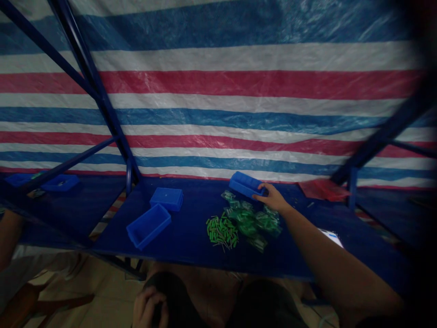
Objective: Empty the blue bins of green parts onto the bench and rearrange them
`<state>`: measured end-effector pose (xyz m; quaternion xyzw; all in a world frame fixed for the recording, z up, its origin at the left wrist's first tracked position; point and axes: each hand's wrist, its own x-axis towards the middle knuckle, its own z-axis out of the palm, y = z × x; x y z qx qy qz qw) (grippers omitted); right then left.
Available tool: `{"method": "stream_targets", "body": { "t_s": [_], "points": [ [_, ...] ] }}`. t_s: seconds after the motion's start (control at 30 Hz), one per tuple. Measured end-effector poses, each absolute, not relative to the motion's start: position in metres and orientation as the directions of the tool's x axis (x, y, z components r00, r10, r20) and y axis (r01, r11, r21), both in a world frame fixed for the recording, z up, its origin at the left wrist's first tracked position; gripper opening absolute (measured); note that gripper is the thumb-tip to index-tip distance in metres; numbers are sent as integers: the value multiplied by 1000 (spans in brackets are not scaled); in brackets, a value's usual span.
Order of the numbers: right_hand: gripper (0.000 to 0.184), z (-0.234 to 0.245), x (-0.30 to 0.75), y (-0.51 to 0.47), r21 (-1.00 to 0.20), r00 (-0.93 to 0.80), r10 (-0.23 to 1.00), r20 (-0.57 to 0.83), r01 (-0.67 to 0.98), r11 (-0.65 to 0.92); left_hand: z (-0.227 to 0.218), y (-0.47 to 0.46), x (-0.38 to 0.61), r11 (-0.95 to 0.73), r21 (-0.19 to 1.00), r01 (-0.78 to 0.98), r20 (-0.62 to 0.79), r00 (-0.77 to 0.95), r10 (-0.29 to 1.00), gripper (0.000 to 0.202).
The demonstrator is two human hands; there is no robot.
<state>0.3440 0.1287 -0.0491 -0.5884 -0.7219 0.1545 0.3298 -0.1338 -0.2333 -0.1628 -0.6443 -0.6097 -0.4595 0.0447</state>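
My right hand (273, 198) reaches across the blue table and grips the right end of a blue plastic bin (245, 183), thumb and fingers on its wall. Just in front of that bin lies a heap of small clear bags (249, 219) with green pieces inside. Left of the bags is a loose pile of small green pieces with thin pale ends (221, 231); their kind is too small to tell. Low in the view, my left hand (150, 306) rests over my thigh, fingers loosely bent and a little apart, with nothing visible in them.
Two more blue bins stand on the left: an upright one (149, 226) and one apparently upside down (166, 198). A red plastic sheet or bag (324, 189) and a white paper (331, 237) lie right. Blue frame posts (112, 123) flank the table. Another person's arm (10, 234) is far left.
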Motion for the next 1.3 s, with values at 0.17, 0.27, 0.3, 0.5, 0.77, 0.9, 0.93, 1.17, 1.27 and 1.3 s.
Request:
{"method": "stream_targets", "body": {
  "t_s": [0.17, 0.27, 0.3, 0.5, 0.77, 0.9, 0.93, 1.17, 1.27, 1.3],
  "points": [
    [34, -61, 351, 144, -504, -36, 941, 337, 837, 212, -110, -199, -158, -96, 386, 917, 660, -202, 723, 35],
    [33, -69, 341, 152, -487, -74, 958, 276, 849, 206, -90, -171, -166, -14, 401, 916, 577, -240, 781, 54],
    [34, -71, 337, 154, -481, -94, 959, 266, 849, 217, -87, -163, -169, 0, 412, 911, 554, -251, 794, 59],
    [31, -74, 318, 157, -439, -281, 924, 259, 818, 372, -83, -118, -197, 110, 451, 885, 429, -324, 844, 56],
    [25, -67, 321, 140, -379, -476, 857, 196, 770, 514, -78, -74, -259, 57, 450, 891, 335, -227, 914, 44],
    [25, -60, 338, 129, -344, -463, 872, 158, 803, 488, -80, -59, -286, 17, 483, 875, 331, -201, 922, 46],
    [27, -57, 342, 126, -342, -445, 882, 157, 813, 471, -82, -56, -291, 20, 491, 871, 337, -211, 918, 45],
    [53, -12, 274, 104, -385, -267, 887, 376, 826, 411, -92, -51, -281, 50, 518, 854, 469, -332, 819, 35],
    [55, -3, 185, 91, -413, -456, 805, 380, 695, 588, -94, -53, -274, 89, 526, 846, 487, -385, 784, 38],
    [56, -5, 152, 88, -424, -507, 772, 383, 646, 635, -94, -53, -274, 106, 528, 843, 489, -403, 773, 39]
  ]
}}
